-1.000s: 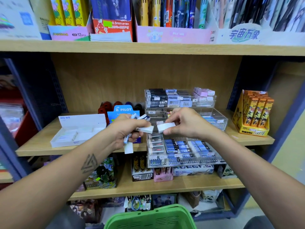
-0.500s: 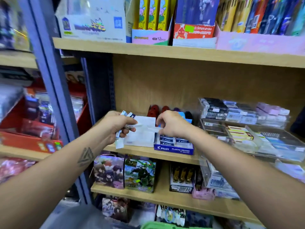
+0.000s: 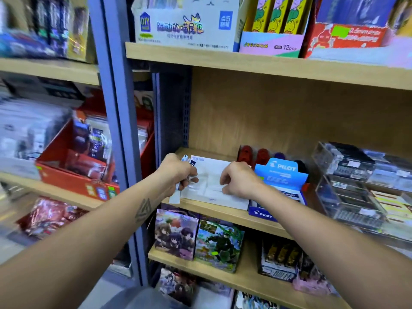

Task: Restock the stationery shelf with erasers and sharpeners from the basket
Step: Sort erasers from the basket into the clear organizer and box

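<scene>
Two hands reach over the middle wooden shelf (image 3: 223,211) toward a white open display box (image 3: 214,190) that sits at its left end. The left hand (image 3: 176,175) is curled into a fist around a bunch of small white erasers (image 3: 186,161) with blue-and-black sleeves, their ends poking out above and below the fingers; it hovers at the box's left edge. The right hand (image 3: 239,181) has its fingers bent down into the box at its right side, fingertips at a white eraser (image 3: 215,188) lying inside; whether they actually pinch it or only touch it cannot be told, since the knuckles hide the tips. Just to the right of the white box stands a blue Pilot eraser box (image 3: 281,175), touching or nearly touching it. Behind that are several red and dark rounded items (image 3: 254,155), too blurred to name. Farther right, clear acrylic tiered trays (image 3: 347,186) hold rows of small packaged erasers. On the shelf above sit a white carton with a DIY logo (image 3: 185,25) and a pink-fronted box marked 12pcs (image 3: 270,44). Below, illustrated boxes (image 3: 198,239) line the lower shelf.
</scene>
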The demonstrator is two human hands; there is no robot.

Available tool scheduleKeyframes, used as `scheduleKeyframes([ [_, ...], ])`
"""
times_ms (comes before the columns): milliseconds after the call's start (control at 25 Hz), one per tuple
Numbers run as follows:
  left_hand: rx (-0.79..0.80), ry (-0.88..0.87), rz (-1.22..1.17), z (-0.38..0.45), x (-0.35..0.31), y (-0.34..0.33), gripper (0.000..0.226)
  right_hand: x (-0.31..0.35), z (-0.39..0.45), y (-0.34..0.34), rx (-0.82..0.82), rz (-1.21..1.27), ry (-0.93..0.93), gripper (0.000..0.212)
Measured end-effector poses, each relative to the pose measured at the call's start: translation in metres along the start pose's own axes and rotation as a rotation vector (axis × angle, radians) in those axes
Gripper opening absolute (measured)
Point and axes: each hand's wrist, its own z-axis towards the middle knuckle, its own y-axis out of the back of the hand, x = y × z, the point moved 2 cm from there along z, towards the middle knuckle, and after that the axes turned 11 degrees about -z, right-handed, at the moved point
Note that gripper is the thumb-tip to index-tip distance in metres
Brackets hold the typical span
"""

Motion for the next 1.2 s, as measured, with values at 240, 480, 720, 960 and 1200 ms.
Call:
scheduleKeyframes([
  [240, 0.029, 0.023, 0.064, 0.011, 0.01, 0.0, 0.025, 0.011, 0.003, -0.011, -0.097, -0.042, -0.051, 0.013],
  [480, 0.178, 0.048, -0.031, 0.003, 0.001, 0.0, 0.026, 0.025, -0.012, 0.013, -0.048, 0.251, 0.122, 0.046],
  [720, 0.135, 0.065, -0.11, 0.001, -0.006, -0.002, 0.015, 0.003, -0.014, 0.012, 0.002, 0.047, 0.009, 0.029],
  [960, 0.132, 0.122, -0.281, 0.002, 0.003, -0.009, 0.012, 0.01, -0.016, 0.0, 0.011, 0.109, -0.01, 0.012],
  [1200, 0.093, 0.087, -0.54, 0.002, -0.004, -0.019, 0.011, 0.025, -0.031, 0.023, 0.133, 0.763, -0.003, 0.036],
])
